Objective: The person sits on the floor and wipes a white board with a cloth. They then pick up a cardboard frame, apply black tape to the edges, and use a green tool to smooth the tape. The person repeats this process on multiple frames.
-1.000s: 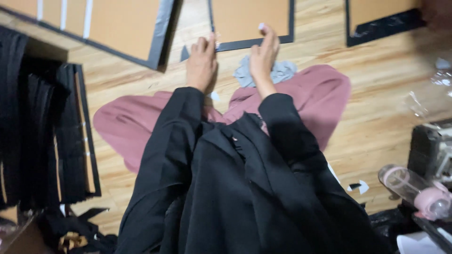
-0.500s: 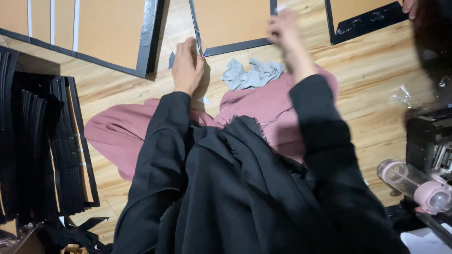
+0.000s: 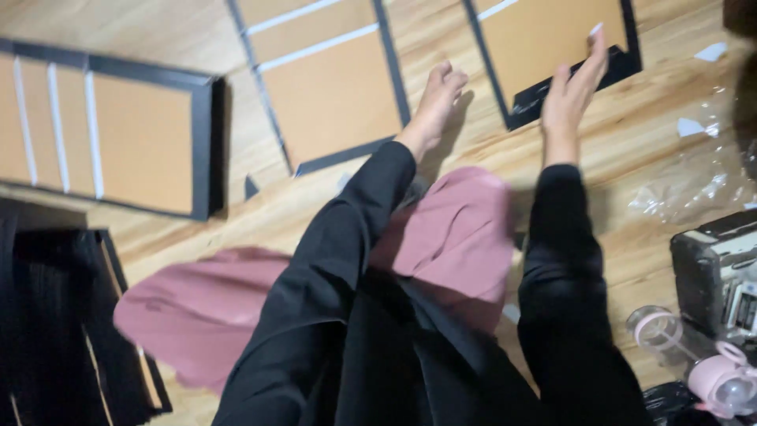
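Both hands have reached forward: right hand (image 3: 574, 93) open on a light, stiff backing board (image 3: 544, 35); left hand (image 3: 436, 99) empty beside it.

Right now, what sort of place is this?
Probably a home floor used as a craft workspace: wood floor, black-edged cardboard panels laid flat, paper scraps, both hands reaching to the panels.

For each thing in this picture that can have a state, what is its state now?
left hand: open, fingers stretched, at the middle board's corner
right hand: open, fingertips on the right board
middle board: flat on the floor
right board: flat on the floor
left board: flat on the floor
pink bottle: lying on its side
plastic wrap: crumpled
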